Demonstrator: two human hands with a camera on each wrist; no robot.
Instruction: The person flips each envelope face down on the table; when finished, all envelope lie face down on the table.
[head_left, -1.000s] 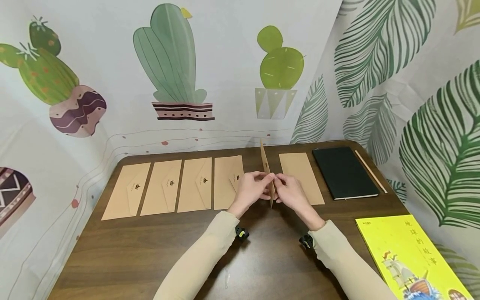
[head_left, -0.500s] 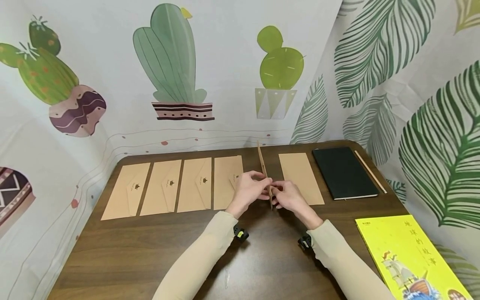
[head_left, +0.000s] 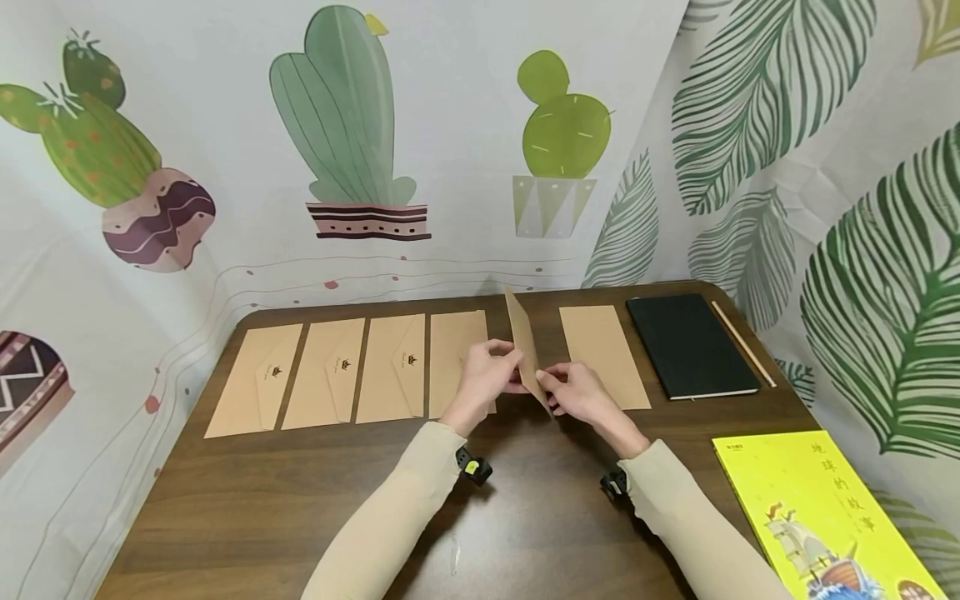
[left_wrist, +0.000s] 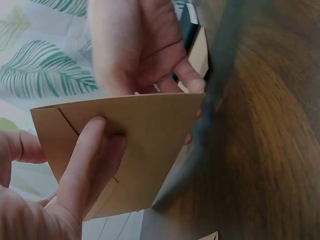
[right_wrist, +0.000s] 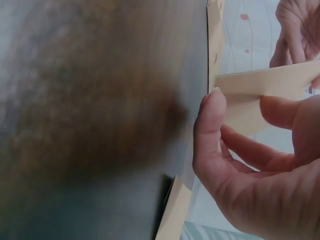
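Note:
A brown kraft envelope (head_left: 523,337) stands on edge above the table, tilted, between my two hands. My left hand (head_left: 486,379) pinches it from the left; in the left wrist view its fingers lie on the face with the flap line. From the right, my right hand (head_left: 583,393) grips the near lower part, and the right wrist view shows its thumb pressed on the plain face. Whether the envelope touches the table is hard to tell. Partly behind my left hand lies another envelope (head_left: 453,333). One more envelope (head_left: 603,350) lies flat, plain side up, right of my right hand.
Several envelopes (head_left: 322,375) with crown prints lie in a row at the left of the brown table (head_left: 300,517). To the right are a black notebook (head_left: 690,346), a pencil (head_left: 742,343) and a yellow book (head_left: 817,508). A patterned cloth (head_left: 465,125) hangs behind.
The envelope has turned: its far end swung left, its near end slightly right, and more of its plain face shows. My left hand moved a little left; my right hand slid to the lower part.

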